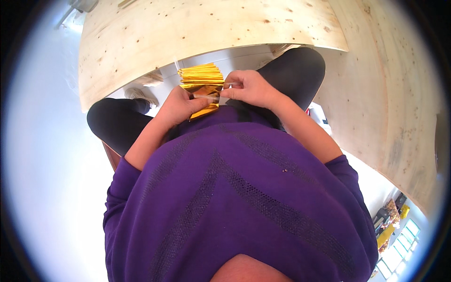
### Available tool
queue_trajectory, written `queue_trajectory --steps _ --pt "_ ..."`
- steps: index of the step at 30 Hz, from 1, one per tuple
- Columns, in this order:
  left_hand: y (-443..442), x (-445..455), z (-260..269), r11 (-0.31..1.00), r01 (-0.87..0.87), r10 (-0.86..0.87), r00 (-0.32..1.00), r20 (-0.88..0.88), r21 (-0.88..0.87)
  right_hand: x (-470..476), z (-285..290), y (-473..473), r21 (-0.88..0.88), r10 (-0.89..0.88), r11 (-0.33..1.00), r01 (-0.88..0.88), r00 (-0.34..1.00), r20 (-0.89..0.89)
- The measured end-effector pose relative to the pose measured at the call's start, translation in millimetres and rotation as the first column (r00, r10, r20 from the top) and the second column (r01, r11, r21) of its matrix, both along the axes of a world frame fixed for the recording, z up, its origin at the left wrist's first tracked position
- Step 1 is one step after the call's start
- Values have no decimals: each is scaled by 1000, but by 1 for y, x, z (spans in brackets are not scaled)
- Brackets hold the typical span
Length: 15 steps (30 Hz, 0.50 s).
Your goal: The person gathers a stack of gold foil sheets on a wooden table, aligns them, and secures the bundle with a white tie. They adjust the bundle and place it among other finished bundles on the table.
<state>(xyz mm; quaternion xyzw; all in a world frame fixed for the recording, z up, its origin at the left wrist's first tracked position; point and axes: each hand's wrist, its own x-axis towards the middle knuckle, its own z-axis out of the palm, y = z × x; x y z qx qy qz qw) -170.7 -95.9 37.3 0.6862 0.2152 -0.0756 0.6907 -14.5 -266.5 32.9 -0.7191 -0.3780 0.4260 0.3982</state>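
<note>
My left hand (182,104) grips the near part of a stack of shiny gold foil strips (201,75), its thumb lying on a thin translucent strip (206,97) across the foil. The foil is pleated or layered at its far end and hangs above my lap. At the right edge of the foil is my right hand (246,88), fingers bent, with a thin whitish strip (230,84) between them. Whether that strip joins the one under my left thumb cannot be told.
A pale plywood table (211,28) curves in front of my knees, and another plywood surface (373,105) lies to the right. A shoe (138,96) shows on the floor below the front table. Gold-coloured items (387,234) are at the far lower right.
</note>
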Motion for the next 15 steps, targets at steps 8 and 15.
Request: queue_trajectory --steps 8,15 --pt "3 1 -3 920 -178 135 980 -145 -349 9 2 10 1 -14 1000 14 1000 22" --pt "4 -4 -10 851 -223 170 974 -153 -476 5 9 12 54 -45 998 44 999 10"
